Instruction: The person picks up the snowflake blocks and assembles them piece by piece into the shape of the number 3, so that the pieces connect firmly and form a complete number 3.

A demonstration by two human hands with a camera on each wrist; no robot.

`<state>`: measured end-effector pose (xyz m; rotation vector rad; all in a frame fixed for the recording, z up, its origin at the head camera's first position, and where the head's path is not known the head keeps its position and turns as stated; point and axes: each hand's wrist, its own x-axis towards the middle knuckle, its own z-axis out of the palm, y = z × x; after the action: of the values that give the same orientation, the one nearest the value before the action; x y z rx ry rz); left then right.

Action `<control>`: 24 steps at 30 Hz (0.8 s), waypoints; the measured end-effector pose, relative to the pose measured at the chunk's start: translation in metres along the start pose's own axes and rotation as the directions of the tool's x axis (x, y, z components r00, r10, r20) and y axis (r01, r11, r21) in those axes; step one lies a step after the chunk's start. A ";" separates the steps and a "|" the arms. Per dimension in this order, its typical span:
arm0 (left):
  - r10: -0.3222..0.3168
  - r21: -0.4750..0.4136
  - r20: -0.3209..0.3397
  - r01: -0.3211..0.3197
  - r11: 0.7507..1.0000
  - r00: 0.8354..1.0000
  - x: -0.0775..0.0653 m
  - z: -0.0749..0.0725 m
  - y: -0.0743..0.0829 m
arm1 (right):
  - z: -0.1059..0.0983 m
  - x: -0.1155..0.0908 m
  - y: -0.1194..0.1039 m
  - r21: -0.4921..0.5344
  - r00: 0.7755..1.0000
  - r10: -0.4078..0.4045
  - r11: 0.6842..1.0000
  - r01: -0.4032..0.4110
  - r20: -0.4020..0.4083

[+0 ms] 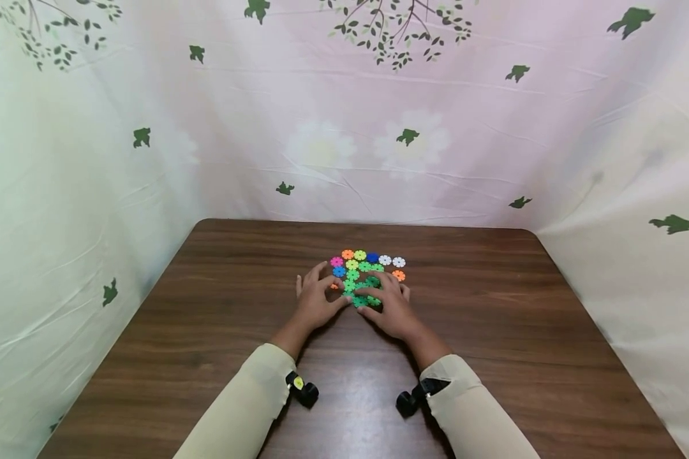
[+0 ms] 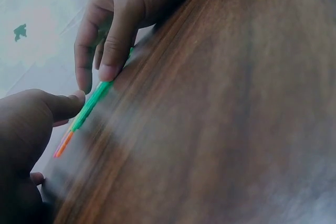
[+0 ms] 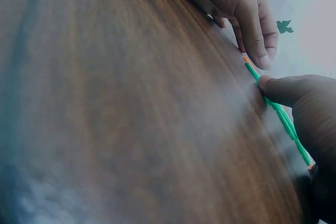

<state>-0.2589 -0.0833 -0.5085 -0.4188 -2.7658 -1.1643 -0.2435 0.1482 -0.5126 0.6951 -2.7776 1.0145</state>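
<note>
A brown wood-grain table with rounded far corners fills the near part of the scene, its grain running left to right and a glossy sheen lying between the forearms. Creased pale cloth rises behind it and along the left and right sides, pinkish at the far side and greenish at the left. It is printed with dark green birds, leafy branches at the top and large pale flowers.

Toward the table's far edge, about midway across, lie flat green discs, with a pink disc and a blue disc to their left, two white discs on the far right and an orange disc just nearer. The left hand is at the green discs' left side, thumb and index finger bent but apart. The right hand reaches over their right side, fingers spread, thumb apart from the index finger. Both forearms wear cream sleeves.
</note>
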 end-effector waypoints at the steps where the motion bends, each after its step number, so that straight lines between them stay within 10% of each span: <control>1: -0.001 0.001 -0.002 0.001 1.000 1.000 0.000 -0.001 0.000 | 0.000 0.001 0.000 0.001 1.000 -0.002 1.000 0.002 0.003; 24: -0.024 0.068 0.006 0.024 0.997 1.000 0.001 -0.001 0.001 | 0.000 0.000 -0.003 0.000 1.000 0.011 1.000 -0.011 0.002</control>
<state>-0.2599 -0.0832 -0.5073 -0.3837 -2.8141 -1.0723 -0.2421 0.1459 -0.5104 0.6820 -2.7867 1.0159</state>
